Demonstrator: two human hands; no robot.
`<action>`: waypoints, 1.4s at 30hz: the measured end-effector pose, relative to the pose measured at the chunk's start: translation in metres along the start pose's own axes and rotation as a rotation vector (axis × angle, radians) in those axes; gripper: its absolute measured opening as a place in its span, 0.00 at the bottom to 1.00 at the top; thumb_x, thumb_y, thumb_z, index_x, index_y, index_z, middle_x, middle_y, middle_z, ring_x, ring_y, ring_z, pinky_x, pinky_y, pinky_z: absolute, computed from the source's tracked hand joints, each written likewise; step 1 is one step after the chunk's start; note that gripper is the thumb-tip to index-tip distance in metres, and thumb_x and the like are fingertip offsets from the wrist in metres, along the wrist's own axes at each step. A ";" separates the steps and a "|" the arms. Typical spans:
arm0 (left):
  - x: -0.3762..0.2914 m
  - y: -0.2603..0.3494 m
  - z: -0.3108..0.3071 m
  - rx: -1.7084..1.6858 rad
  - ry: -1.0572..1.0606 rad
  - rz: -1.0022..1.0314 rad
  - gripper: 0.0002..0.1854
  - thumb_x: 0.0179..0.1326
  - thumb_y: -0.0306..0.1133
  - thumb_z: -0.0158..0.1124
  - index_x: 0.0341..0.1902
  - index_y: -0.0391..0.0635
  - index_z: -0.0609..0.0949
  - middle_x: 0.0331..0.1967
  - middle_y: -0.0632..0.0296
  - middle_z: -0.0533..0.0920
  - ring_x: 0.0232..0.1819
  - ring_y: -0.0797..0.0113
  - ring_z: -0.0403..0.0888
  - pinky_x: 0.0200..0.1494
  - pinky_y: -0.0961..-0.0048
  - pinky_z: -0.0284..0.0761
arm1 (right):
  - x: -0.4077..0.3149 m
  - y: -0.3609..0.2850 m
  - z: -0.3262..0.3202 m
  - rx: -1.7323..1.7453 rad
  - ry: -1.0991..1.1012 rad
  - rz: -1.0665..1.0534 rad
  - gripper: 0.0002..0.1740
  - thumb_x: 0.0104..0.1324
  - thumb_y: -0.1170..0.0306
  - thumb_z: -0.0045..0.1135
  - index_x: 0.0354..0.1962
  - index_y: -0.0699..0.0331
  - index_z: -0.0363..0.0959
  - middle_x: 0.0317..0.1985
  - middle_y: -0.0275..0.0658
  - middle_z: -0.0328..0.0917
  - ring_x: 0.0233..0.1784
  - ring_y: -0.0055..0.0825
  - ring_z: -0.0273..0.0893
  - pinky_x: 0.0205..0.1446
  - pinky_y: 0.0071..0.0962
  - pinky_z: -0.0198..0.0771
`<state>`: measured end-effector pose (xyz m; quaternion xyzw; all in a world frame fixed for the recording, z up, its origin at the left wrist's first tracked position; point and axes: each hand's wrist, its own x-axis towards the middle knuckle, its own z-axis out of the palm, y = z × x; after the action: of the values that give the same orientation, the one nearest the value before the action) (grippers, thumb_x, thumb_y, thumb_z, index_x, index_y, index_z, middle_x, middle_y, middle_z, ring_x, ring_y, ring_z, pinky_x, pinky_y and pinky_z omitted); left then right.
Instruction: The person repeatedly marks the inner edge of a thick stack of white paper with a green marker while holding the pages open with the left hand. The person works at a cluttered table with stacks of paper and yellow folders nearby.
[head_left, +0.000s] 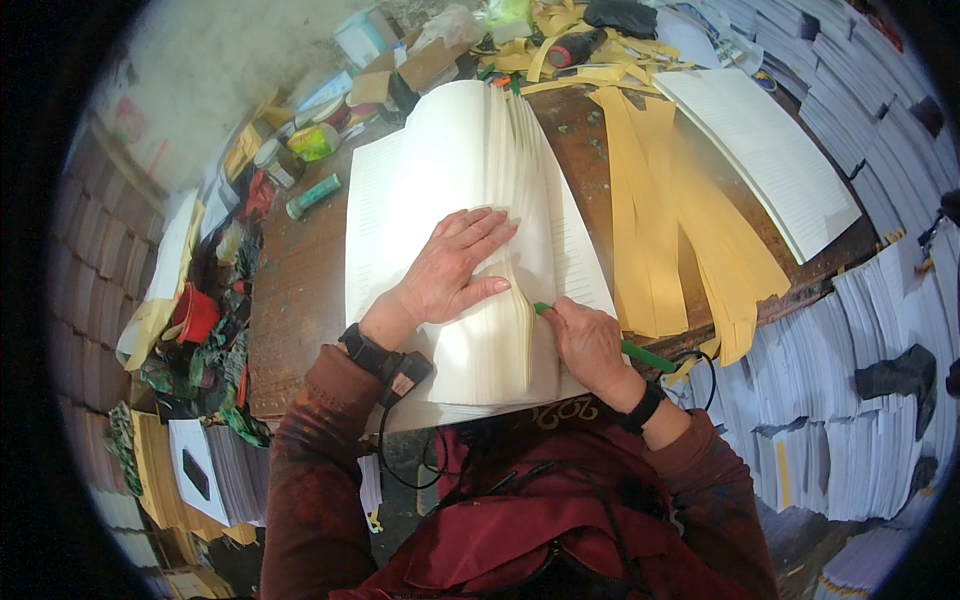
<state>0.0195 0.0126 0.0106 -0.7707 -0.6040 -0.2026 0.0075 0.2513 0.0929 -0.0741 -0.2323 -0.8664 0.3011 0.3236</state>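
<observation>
A thick stack of folded paper sheets (457, 150) lies before me on the wooden table (292, 300), its pages curved up and fanned towards the right. My left hand (465, 262) rests on it palm down, fingers spread, the thumb near the fanned edges. Held in my right hand (589, 337) is a green strip-like tool (646, 356); its tip shows beside the fingers, close to the lower right page edges, and its other end sticks out to the right. Lined sheets lie under the stack on both sides. Whether the tool touches the pages, I cannot tell.
Yellow paper strips (649, 225) and a lined paper stack (757, 150) lie at the right. A green cylinder (313, 196), a jar (276, 161) and a red cup (196, 313) are at the left. Tall paper stacks (810, 360) stand beyond the table's right edge; scraps and boxes fill the back.
</observation>
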 end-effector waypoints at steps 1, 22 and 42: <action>0.000 0.000 0.000 -0.003 0.002 0.002 0.37 0.69 0.58 0.54 0.69 0.39 0.71 0.69 0.43 0.69 0.71 0.42 0.63 0.74 0.50 0.54 | 0.000 -0.003 -0.001 -0.007 -0.025 0.039 0.13 0.70 0.66 0.57 0.28 0.64 0.69 0.21 0.52 0.76 0.26 0.54 0.76 0.29 0.47 0.68; -0.001 0.003 -0.002 -0.034 0.011 -0.033 0.37 0.69 0.57 0.53 0.65 0.33 0.73 0.68 0.41 0.70 0.72 0.42 0.62 0.74 0.51 0.55 | 0.002 0.003 -0.003 0.046 -0.042 0.101 0.13 0.70 0.62 0.56 0.31 0.63 0.73 0.22 0.52 0.75 0.28 0.56 0.76 0.31 0.49 0.69; -0.002 0.002 0.001 -0.022 0.011 -0.016 0.36 0.69 0.58 0.53 0.67 0.38 0.73 0.69 0.41 0.69 0.71 0.41 0.62 0.73 0.50 0.55 | -0.011 -0.048 -0.022 0.014 -0.027 -0.105 0.06 0.67 0.69 0.55 0.31 0.61 0.72 0.24 0.45 0.76 0.27 0.47 0.78 0.28 0.43 0.70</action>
<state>0.0209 0.0110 0.0098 -0.7647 -0.6080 -0.2136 0.0008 0.2645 0.0603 -0.0333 -0.1801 -0.8796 0.2927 0.3290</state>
